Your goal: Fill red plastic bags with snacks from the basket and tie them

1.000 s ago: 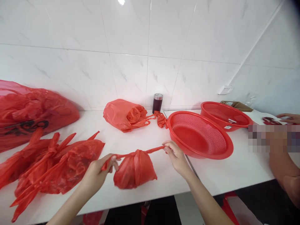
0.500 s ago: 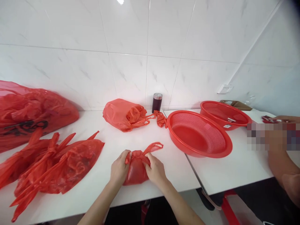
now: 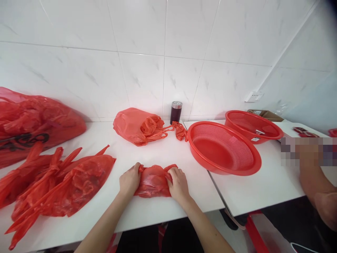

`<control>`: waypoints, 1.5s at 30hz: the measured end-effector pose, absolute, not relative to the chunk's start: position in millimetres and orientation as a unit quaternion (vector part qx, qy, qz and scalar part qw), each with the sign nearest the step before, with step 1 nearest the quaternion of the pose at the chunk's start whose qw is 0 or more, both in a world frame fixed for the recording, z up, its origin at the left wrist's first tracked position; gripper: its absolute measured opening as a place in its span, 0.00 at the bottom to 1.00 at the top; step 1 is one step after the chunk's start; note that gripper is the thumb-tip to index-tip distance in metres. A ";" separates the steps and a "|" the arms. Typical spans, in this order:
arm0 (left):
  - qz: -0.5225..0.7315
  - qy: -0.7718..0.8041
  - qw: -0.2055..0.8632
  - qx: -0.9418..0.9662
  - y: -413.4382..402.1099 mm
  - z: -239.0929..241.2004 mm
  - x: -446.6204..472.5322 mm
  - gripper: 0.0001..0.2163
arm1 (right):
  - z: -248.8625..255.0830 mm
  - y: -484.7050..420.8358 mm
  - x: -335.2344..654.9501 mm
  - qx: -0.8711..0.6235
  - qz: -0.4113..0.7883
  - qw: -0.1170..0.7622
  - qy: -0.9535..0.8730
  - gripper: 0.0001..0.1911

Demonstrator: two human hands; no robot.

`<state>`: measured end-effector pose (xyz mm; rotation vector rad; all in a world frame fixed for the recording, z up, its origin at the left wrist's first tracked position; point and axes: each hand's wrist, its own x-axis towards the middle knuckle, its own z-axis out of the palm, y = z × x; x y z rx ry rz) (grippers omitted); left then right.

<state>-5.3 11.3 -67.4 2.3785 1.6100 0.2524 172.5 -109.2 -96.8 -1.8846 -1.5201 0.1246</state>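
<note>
A small red plastic bag (image 3: 153, 181) lies on the white table in front of me, with something inside that I cannot make out. My left hand (image 3: 130, 179) is closed on the bag's left upper corner. The right upper corner is gripped in my right hand (image 3: 179, 183), fingers folded round the gathered plastic. Between the hands the film is stretched over a rounded, shiny bulge. Behind it rests another red plastic bag (image 3: 129, 124) with crumpled handles.
To the left lie tied red bags (image 3: 76, 186) and a large full red bag (image 3: 39, 123). A dark tumbler (image 3: 176, 113) stands by the wall. Two red baskets, a nearer one (image 3: 223, 170) and a farther one (image 3: 252, 123), are at right, beside another person's arm (image 3: 314, 179).
My hands have moved apart, pulling the bag's top corners outward so it looks wider and flatter. The loop of plastic at its upper right is now drawn into my right hand.
</note>
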 end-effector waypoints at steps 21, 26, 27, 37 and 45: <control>0.302 0.361 0.053 0.881 1.4 -43.7 18.4 0.15 | -91.4 -108.8 178.5 -0.714 0.024 0.289 -0.637 0.31; 0.157 0.332 0.148 0.918 2.6 -63.7 29.6 0.17 | -89.9 -108.2 181.4 -0.696 0.084 0.403 -0.588 0.41; 0.153 0.335 0.148 0.918 2.0 -67.2 29.4 0.17 | -90.4 -107.1 183.1 -0.697 0.094 0.429 -0.567 0.42; 0.184 0.384 0.172 0.888 -4.1 -69.4 17.2 0.19 | -93.5 -98.6 183.1 -0.626 0.192 0.627 -0.422 0.38; 0.092 0.471 0.169 0.861 -5.0 -43.6 -11.7 0.16 | -63.7 -96.3 168.6 -0.478 0.362 0.762 -0.245 0.48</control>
